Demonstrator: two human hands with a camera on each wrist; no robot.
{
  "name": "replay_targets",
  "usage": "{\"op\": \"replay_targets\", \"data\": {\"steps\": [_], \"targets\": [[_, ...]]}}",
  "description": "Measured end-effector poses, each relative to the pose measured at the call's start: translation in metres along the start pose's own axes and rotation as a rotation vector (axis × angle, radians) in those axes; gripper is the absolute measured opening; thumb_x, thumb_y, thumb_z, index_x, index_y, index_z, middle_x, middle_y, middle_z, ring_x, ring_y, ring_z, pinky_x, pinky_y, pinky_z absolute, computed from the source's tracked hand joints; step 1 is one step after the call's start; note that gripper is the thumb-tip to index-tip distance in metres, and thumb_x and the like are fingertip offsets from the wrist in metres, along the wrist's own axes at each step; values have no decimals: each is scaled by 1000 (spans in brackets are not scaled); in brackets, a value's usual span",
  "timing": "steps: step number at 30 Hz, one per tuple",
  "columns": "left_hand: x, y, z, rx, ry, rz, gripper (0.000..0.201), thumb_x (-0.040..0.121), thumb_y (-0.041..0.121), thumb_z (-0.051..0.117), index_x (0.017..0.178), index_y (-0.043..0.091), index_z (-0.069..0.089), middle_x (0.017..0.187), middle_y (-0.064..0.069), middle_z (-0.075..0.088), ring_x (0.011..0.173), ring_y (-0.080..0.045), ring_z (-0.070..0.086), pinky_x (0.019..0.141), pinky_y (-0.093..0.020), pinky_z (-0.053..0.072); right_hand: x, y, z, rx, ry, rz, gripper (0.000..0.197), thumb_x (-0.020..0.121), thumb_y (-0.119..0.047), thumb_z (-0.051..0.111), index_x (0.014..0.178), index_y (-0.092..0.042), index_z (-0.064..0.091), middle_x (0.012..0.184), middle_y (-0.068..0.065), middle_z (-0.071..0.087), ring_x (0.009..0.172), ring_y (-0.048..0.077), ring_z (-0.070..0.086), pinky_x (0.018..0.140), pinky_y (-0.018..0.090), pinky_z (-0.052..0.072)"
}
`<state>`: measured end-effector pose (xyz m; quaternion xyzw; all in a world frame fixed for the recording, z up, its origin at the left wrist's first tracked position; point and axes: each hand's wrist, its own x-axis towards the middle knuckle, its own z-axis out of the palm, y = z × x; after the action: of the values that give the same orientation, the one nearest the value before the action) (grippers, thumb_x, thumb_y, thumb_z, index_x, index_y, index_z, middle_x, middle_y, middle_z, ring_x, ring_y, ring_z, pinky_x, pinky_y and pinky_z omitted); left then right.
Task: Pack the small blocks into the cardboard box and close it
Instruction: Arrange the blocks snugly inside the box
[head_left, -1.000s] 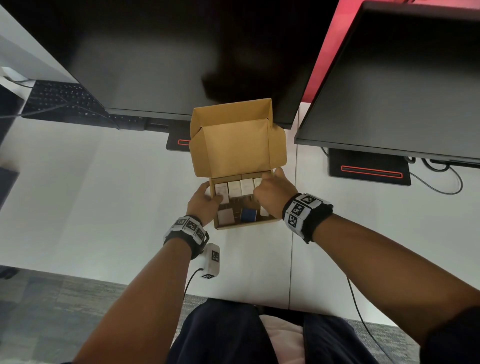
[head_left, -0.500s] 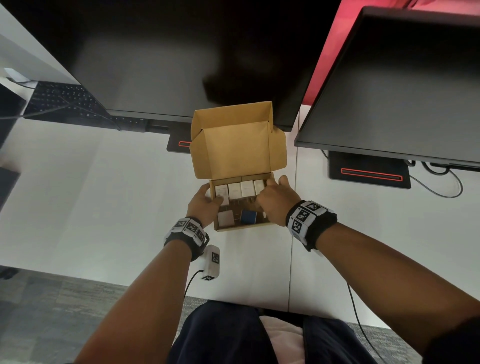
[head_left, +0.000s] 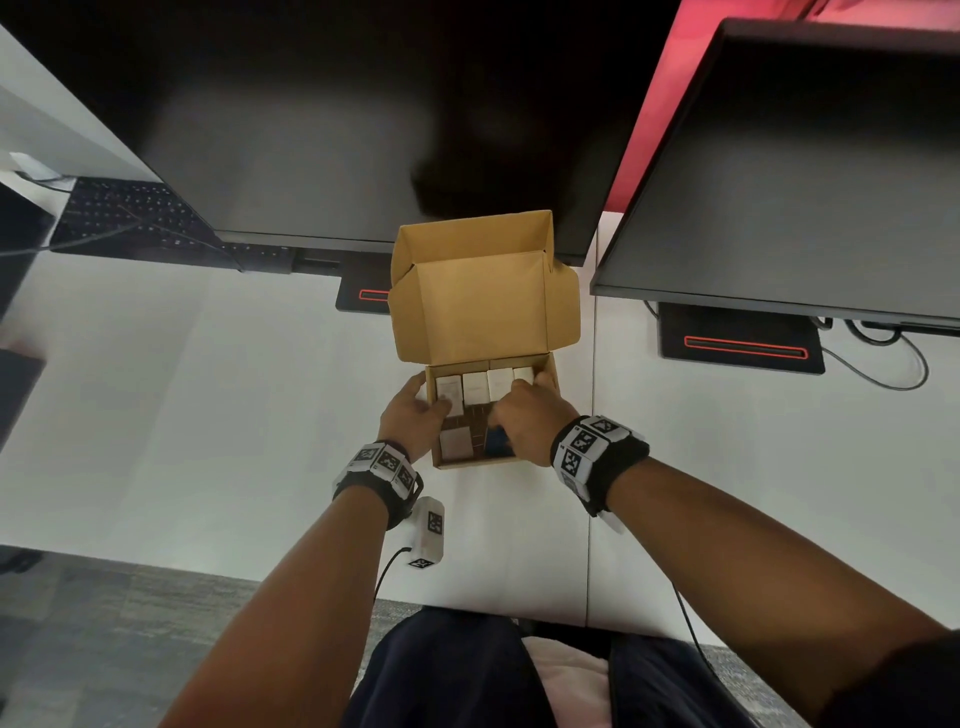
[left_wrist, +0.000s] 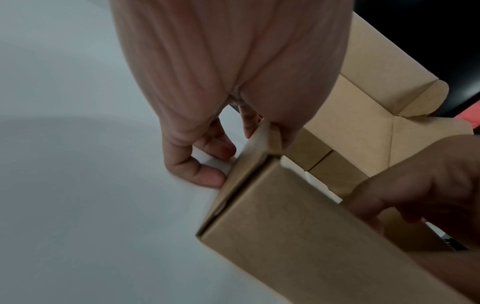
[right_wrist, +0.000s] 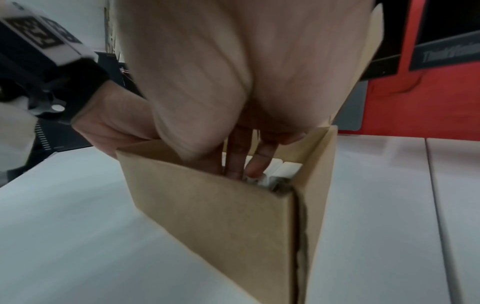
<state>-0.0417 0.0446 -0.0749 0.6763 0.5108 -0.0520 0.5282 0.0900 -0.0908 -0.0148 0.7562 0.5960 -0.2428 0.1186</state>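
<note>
Left hand (head_left: 413, 415) gripping cardboard box (head_left: 483, 312) wall; right hand (head_left: 522, 415) inside, its grasp perhaps hidden.

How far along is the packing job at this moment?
Mostly packed: a row of white blocks lines the far side of the cardboard box, with a grey block and a blue block nearer. In hand: the right hand reaches inside among the blocks while the left hand grips the box's left wall. Left: the lid stands open.
</note>
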Motion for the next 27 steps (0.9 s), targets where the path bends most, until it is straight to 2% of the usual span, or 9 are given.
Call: {"op": "replay_targets", "data": {"steps": [2,6,11,14,17,19,22,27], "targets": [[0,0,0,8,-6,6,58,96,32,62,153,31,49,99,-6,80,101,-32,76,101,-54,59,0,0,2,17,13,14,17,90,-11,65,103,-18,73,95,5,68,105,28,56,96,46,34],[-1,2,-1,16,-9,19,56,96,31,62,151,31,50,99,-13,81,96,-31,77,98,-53,60,-1,2,4,82,32,22,30,93,-9,63,119,-21,71,111,7,66,114,30,51,97,42,34],[-2,4,-2,18,-37,7,57,97,31,63,152,31,51,110,-9,80,104,-31,76,103,-53,58,-1,4,12,131,68,4,34,91,-8,64,120,-23,71,111,4,70,112,27,49,95,42,36],[-6,8,-3,29,-44,16,55,97,31,63,151,31,52,108,-9,80,104,-32,76,103,-54,58,-4,4,17,181,115,3,36,92,-9,63,125,-23,69,110,3,71,110,26,50,94,41,39],[-11,14,-4,71,-49,18,55,100,32,61,154,28,50,107,-10,77,107,-33,73,105,-53,56,-12,11,20,323,245,8,25,95,-18,62,119,-19,71,109,2,70,108,25,52,93,40,44],[-15,20,-4,100,-47,21,55,102,34,59,155,28,48,119,-13,75,113,-35,70,108,-52,54,-18,17,20,392,313,16,21,95,-22,61,112,-15,73,105,3,70,106,24,53,93,41,45],[-21,25,-4,131,-41,26,53,104,32,55,156,26,46,134,-13,71,122,-35,67,110,-49,52,-24,21,23,247,246,5,25,95,-30,62,116,-19,72,107,-1,71,108,22,50,97,39,38],[-26,28,-1,133,-41,18,53,105,32,54,156,24,45,141,-13,69,127,-36,65,111,-50,51,-20,12,31,125,198,30,26,93,-34,64,116,-27,73,107,-5,72,107,23,47,100,45,34]]}}
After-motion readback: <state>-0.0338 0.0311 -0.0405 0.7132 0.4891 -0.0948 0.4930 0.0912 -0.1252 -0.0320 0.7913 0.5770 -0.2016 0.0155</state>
